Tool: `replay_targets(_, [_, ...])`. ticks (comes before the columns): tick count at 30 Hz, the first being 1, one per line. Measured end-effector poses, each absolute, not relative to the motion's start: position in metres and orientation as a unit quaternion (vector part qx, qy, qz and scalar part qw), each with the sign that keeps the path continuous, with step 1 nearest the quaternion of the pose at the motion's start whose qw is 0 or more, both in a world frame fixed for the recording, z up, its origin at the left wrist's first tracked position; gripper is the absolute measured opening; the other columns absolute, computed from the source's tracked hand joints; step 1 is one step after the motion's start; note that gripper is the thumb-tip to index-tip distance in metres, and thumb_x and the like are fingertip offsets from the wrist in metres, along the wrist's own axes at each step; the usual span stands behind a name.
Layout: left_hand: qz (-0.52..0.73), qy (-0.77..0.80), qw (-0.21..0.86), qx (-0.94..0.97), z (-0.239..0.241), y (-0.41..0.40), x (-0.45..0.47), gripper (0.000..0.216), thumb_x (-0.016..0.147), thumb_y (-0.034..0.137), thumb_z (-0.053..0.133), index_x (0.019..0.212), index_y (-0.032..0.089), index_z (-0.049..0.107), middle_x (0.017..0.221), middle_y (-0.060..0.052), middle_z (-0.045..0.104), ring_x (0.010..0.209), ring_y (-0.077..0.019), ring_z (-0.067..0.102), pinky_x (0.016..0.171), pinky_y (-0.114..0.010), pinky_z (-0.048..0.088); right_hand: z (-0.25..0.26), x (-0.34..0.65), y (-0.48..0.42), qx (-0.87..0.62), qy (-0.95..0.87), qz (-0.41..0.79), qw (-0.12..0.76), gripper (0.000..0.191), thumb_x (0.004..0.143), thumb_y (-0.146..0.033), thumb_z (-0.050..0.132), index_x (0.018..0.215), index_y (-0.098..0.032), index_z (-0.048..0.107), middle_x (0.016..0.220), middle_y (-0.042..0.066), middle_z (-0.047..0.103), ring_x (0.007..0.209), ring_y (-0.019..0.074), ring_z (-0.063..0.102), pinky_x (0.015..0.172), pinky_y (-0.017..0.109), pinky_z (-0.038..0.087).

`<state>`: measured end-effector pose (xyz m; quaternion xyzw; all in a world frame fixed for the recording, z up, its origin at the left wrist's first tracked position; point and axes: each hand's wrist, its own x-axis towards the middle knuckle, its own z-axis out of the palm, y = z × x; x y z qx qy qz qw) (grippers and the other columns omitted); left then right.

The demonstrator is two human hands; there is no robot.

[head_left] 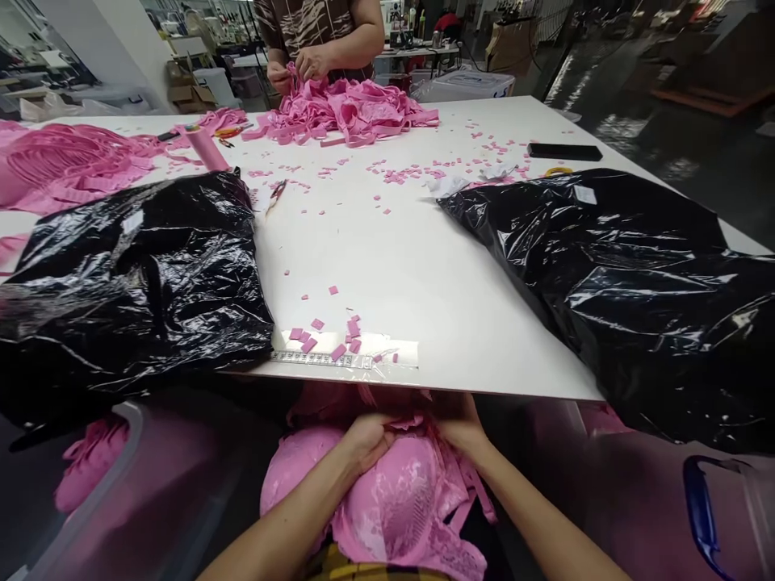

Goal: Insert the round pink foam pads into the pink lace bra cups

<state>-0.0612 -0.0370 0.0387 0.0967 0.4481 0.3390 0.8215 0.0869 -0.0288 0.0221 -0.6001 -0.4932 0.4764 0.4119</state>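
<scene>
A pink lace bra (393,492) lies over my lap, below the table's front edge, with its moulded cups facing up. My left hand (369,442) is closed on the fabric at the top of the cups, its fingers curled under. On the other side my right hand (461,424) reaches in beside the bra's upper edge and straps. Its fingers go into shadow under the tabletop and are mostly hidden. More pink fabric shows dimly behind both hands.
On the white table (387,258) lie pink scraps (308,344), a ruler strip (315,357), snips (277,194) and a black case (564,152). Black plastic bags (151,282) flank me. Bins (130,484) stand either side. Opposite, a person (320,40) handles a pink garment pile (357,109).
</scene>
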Motion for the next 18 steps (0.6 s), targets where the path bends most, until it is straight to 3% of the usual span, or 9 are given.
replay_targets(7, [0.285,0.443,0.841,0.127,0.042,-0.036,-0.063,0.009,0.070,0.005,0.060,0.071,0.003,0.069,0.073,-0.014,0.072,0.081,-0.0241,0.067,0.090,-0.037,0.047,0.032,0.089,-0.027,-0.503,-0.344,0.693,0.385,0.026,0.063,-0.039,0.070,0.056,-0.016,0.060,0.052,0.003,0.058,0.047,0.0150,0.052,0.047,0.029,0.042])
replay_targets(10, [0.285,0.465,0.830,0.114,0.044,-0.034,-0.063,0.008,0.070,0.004,0.060,0.073,0.002,0.068,0.074,-0.014,0.071,0.080,-0.0242,0.067,0.085,-0.036,0.050,0.031,0.081,-0.025,-0.490,-0.298,0.719,0.393,0.031,0.061,-0.040,0.071,0.049,-0.017,0.055,0.044,0.000,0.051,0.042,0.0124,0.047,0.044,0.028,0.039])
replay_targets(15, [0.372,0.534,0.755,0.076,0.045,-0.031,-0.069,0.013,0.071,0.016,0.067,0.082,0.009,0.066,0.081,-0.010,0.071,0.080,-0.0236,0.066,0.073,-0.036,0.055,0.029,0.079,-0.030,-0.504,-0.324,0.642,0.479,0.022,0.055,-0.032,0.075,0.064,-0.018,0.061,0.066,0.003,0.064,0.070,0.0191,0.059,0.067,0.031,0.046])
replay_targets(18, [0.428,0.564,0.699,0.101,0.041,-0.031,-0.072,0.019,0.062,0.017,0.074,0.079,0.013,0.065,0.080,-0.007,0.072,0.085,-0.0241,0.065,0.077,-0.035,0.054,0.027,0.082,-0.035,-0.515,-0.327,0.633,0.476,0.022,0.057,-0.028,0.074,0.071,-0.017,0.061,0.072,0.005,0.066,0.075,0.0209,0.060,0.066,0.031,0.046])
